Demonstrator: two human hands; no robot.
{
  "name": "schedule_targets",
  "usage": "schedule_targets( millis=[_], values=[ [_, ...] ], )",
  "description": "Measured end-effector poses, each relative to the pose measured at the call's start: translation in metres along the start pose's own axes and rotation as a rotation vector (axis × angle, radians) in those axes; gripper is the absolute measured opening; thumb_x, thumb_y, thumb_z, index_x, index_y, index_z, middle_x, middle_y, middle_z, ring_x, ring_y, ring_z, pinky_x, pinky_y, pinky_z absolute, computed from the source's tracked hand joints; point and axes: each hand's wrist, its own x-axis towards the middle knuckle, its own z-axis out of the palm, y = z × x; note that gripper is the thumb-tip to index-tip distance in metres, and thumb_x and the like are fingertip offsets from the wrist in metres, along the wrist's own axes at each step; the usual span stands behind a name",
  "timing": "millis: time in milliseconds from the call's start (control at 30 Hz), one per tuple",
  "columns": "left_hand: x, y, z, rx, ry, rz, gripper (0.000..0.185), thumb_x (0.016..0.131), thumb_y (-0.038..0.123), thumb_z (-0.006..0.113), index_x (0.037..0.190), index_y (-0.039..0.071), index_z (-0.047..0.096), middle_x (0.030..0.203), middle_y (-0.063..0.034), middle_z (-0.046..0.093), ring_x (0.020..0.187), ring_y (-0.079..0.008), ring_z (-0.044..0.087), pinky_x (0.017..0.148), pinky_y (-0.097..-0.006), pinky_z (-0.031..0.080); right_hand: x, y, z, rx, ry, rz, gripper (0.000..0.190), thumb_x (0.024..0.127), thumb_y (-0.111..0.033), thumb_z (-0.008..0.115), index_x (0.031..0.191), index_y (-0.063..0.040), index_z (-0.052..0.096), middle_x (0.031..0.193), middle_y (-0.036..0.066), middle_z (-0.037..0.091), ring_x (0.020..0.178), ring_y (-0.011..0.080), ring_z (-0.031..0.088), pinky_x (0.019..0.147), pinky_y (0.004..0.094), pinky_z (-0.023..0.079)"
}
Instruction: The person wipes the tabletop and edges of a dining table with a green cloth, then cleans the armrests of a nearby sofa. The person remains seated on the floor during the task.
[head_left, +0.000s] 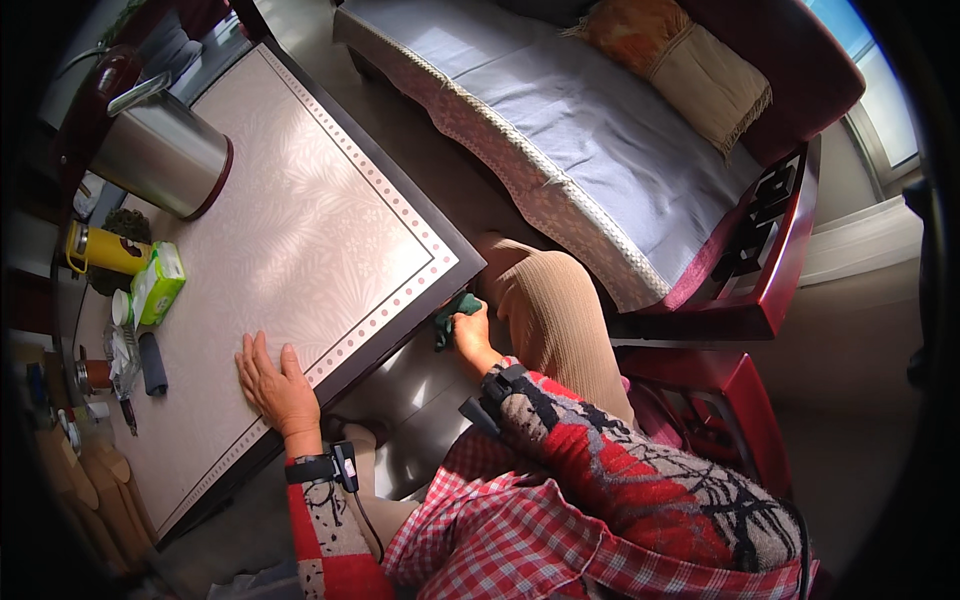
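My left hand (279, 386) lies flat on the patterned cover of the table (300, 217), near its front edge, with fingers spread and nothing held. Lower down, beside the table's dark edge and my bent knee, my right hand (474, 337) is closed on a dark green cloth (456, 313). Part of the cloth hangs below the fingers; whether it touches the table's side cannot be told. A rolled dark cloth or pouch (152, 364) rests on the table, left of my left hand.
An electric kettle or metal pot (161, 150), a yellow bottle (112, 247) and a green tissue pack (159, 283) stand or lie along the table's left. A covered sofa (555, 120) with a fringed cushion (705, 82) is across the gap. A red wooden stool or chair (720, 405) stands right of my knee.
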Motion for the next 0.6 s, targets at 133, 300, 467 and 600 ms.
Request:
schedule_targets(
  millis=[133, 300, 467, 600],
  values=[
    [0.001, 0.001, -0.002, -0.007, -0.011, -0.009, 0.051, 0.101, 0.035, 0.059, 0.146, 0.012, 0.051, 0.157, -0.0110, 0.045, 0.148, -0.0383, 0.035, 0.122, -0.0506, 0.027, 0.034, 0.018, -0.001, -0.087, -0.001, 0.203, 0.047, 0.080, 0.011, 0.056, 0.124, -0.005, 0.052, 0.102, 0.015, 0.066, 0.083, 0.0289, 0.067, 0.069, 0.0422, 0.055],
    [0.001, 0.001, -0.002, -0.003, -0.001, 0.001, 0.051, 0.100, 0.035, 0.059, 0.145, 0.011, 0.051, 0.157, -0.0112, 0.046, 0.147, -0.0386, 0.037, 0.121, -0.0508, 0.028, 0.030, 0.014, -0.002, -0.095, 0.091, 0.196, 0.054, 0.078, 0.006, 0.067, 0.130, -0.003, 0.052, 0.107, 0.015, 0.066, 0.099, 0.0298, 0.065, 0.090, 0.0405, 0.053],
    [0.000, -0.001, 0.000, 0.005, 0.007, 0.009, 0.050, 0.101, 0.036, 0.059, 0.145, 0.012, 0.052, 0.156, -0.0111, 0.047, 0.146, -0.0385, 0.038, 0.121, -0.0507, 0.029, 0.000, -0.026, -0.013, 0.015, 0.045, -0.009, 0.062, 0.079, 0.010, 0.063, 0.137, -0.011, 0.053, 0.120, 0.011, 0.065, 0.112, 0.0278, 0.061, 0.101, 0.0366, 0.048],
    [0.000, -0.004, 0.004, 0.027, 0.013, -0.004, 0.050, 0.101, 0.037, 0.058, 0.144, 0.013, 0.052, 0.156, -0.0105, 0.047, 0.146, -0.0380, 0.038, 0.121, -0.0505, 0.029, -0.026, -0.077, -0.020, 0.037, 0.033, -0.024, 0.062, 0.079, 0.005, 0.069, 0.138, -0.013, 0.059, 0.123, 0.013, 0.068, 0.115, 0.0283, 0.064, 0.101, 0.0367, 0.049]
  ],
)
